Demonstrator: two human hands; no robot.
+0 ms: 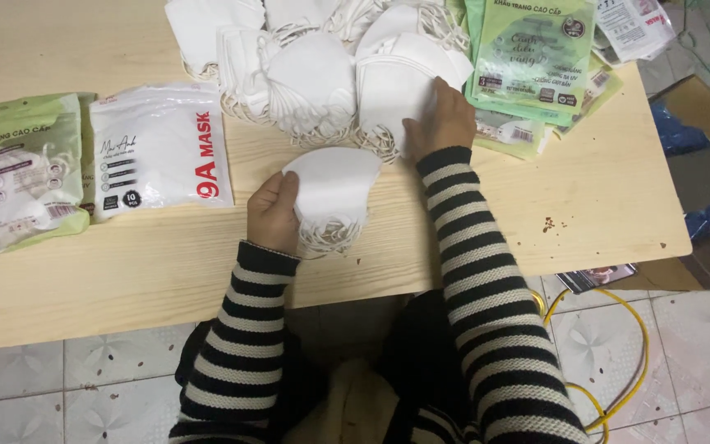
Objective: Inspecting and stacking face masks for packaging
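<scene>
Here my left hand (pixel 271 212) clamps a small stack of white face masks (pixel 332 191); my right hand (pixel 440 123) rests flat, fingers apart, on the mask pile (pixel 314 78).

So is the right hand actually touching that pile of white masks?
Touching. The head view shows the right hand lying flat on the pile of white masks, fingers pressed onto the top one with no gap showing.

On the table's left lie a flat white packet (pixel 160 148) with red lettering and, just beside it at the edge, a pale green packet (pixel 20 173), while a fanned pile of green packets (pixel 532 62) sits far right, with a white packet (pixel 634 26) beyond it
</scene>
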